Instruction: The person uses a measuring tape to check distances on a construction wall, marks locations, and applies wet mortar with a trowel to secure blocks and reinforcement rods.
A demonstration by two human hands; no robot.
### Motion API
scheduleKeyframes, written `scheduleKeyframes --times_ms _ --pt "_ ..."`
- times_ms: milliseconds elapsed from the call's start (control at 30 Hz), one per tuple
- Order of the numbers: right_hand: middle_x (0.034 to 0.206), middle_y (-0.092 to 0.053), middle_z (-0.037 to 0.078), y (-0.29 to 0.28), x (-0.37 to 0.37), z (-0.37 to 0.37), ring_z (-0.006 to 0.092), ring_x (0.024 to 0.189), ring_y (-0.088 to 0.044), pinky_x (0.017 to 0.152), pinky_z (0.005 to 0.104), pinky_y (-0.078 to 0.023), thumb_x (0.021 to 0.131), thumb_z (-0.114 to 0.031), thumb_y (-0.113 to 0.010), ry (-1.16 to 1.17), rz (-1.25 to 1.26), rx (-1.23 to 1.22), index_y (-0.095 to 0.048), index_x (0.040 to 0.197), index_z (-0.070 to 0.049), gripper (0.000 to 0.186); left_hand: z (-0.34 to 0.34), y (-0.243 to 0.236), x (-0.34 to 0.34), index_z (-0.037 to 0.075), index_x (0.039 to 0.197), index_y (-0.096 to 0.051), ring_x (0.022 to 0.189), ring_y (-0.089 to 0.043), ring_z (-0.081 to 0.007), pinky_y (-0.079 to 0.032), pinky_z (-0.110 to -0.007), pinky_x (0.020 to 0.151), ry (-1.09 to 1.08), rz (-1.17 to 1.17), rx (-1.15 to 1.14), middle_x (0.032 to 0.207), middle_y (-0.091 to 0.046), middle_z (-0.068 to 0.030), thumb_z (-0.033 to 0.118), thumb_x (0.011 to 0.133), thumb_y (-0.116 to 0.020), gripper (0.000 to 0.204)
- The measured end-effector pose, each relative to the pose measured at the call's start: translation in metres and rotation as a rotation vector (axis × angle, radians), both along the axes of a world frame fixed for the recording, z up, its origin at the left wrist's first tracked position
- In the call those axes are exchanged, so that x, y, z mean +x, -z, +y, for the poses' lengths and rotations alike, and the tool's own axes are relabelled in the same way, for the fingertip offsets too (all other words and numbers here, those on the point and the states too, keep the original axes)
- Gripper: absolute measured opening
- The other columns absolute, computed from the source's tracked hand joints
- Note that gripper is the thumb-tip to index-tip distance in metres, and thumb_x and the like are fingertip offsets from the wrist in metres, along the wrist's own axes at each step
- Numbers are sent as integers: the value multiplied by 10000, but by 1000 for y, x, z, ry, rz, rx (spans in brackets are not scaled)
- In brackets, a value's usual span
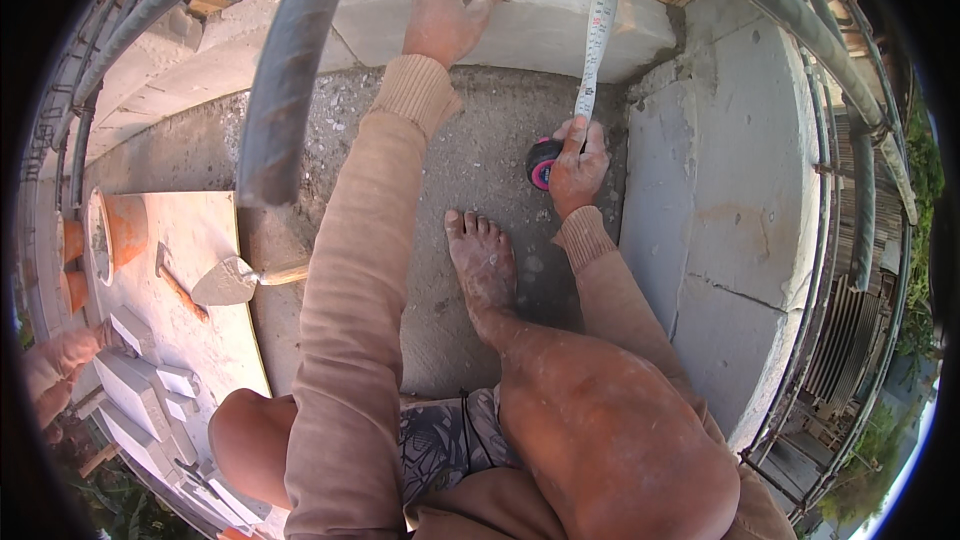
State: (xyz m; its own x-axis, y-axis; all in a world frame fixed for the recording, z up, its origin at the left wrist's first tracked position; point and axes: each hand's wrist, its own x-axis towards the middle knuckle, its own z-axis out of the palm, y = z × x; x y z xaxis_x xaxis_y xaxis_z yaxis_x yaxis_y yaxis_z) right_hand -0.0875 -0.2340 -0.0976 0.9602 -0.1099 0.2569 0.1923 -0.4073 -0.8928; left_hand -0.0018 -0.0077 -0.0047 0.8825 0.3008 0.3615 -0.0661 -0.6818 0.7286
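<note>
My right hand (580,168) is closed round a tape measure (543,162) with a black and pink case, low over the rough floor. From it the pale blade (600,25) stretches up past the low block wall (400,15) and out of the top of the picture. Another length of blade comes down at the wall's top edge, where my left hand (445,20) pinches it between thumb and fingers. The left knuckles rest close against the block face. My bare, dusty foot (483,255) stands on the floor between both arms.
A board (200,230) at left carries a trowel (225,282), an orange-handled tool (180,285), a terracotta-coloured bucket (122,230) and several cut grey blocks (130,390). What looks like another person's hand (65,370) is beside them. Metal bars (285,90) cross overhead; a block wall (740,190) stands right.
</note>
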Motion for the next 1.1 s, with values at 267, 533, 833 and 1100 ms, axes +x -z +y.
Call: scheduleKeyframes --times_ms 267,533,833,1100 --pt "728 -628 116 2 1 -1 257 661 -604 653 405 -474 1109 -373 -473 -2 11 6 -584 879 -28 429 -2 -5 -3 84 1124 -796 746 -709 -298 -559 -384 751 1 79 -31 842 -752 -187 484 941 -727 445" --pt "738 -638 114 1 0 -1 248 668 -604 658 397 -479 1107 -363 -480 4 27 -5 -591 889 -24 418 -3 0 -2 78 1118 -795 687 -677 -266 -542 -379 698 -5 12 -72 787 -737 -170 459 940 -736 426" --pt "756 -648 115 -1 0 0 255 685 -614 669 400 -487 1104 -355 -493 5 12 17 -592 893 -21 407 -4 -1 -4 47 1111 -788 638 -611 -195 -531 -360 675 2 25 -83 708 -697 -137 480 939 -744 468" --pt "761 -651 123 -1 0 0 267 693 -622 676 404 -491 1103 -363 -494 2 3 22 -596 892 -19 416 -4 0 -4 37 1121 -785 714 -673 -225 -551 -363 733 5 13 -82 819 -751 -163 483 939 -743 483"
